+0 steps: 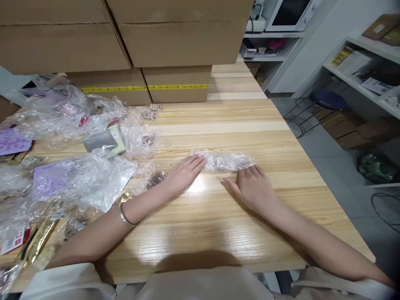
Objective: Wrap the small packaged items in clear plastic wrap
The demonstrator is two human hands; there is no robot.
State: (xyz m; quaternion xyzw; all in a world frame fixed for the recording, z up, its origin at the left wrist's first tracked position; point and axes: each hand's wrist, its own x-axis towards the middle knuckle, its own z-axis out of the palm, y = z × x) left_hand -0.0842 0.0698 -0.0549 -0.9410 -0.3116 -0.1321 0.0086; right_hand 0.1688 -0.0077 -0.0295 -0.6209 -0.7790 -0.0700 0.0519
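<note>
Plastic wrap (225, 161) is lying on the tabletop (281, 137) at twelve o'clock; your left hand (183, 174) and right hand (253, 187) are pressing its ends, fingers spread flat.

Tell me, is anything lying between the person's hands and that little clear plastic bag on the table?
Nothing visible. The left hand and the right hand both already touch the clear plastic bag, one at each end, on bare wooden table.

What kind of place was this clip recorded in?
Probably a packing or stock room of a small business. Stacked cardboard boxes stand at the back of a wooden table, loose plastic packaging is heaped at its left, and shelving with more boxes lines the right wall.
</note>
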